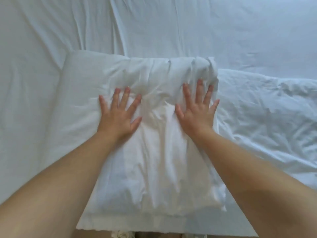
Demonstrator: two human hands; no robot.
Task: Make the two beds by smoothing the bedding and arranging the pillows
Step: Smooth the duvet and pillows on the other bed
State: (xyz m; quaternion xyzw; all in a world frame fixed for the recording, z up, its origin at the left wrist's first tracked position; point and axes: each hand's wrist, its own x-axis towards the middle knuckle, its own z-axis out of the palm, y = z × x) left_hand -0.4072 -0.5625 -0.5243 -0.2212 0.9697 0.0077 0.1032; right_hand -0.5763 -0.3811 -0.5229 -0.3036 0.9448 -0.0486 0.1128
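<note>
A white pillow [154, 160] lies lengthwise in front of me on the bed, its case wrinkled and bunched at the far end. My left hand [120, 115] presses flat on the pillow's upper left part, fingers spread. My right hand [197, 109] presses flat on its upper right part, fingers spread, fingertips at the bunched folds. A white fitted sheet [171, 28] with long creases covers the mattress all around.
A crumpled white duvet [274, 109] lies on the bed to the right of the pillow. The bed's near edge runs along the bottom of the view, with a strip of floor [154, 235] just visible below the pillow's open end.
</note>
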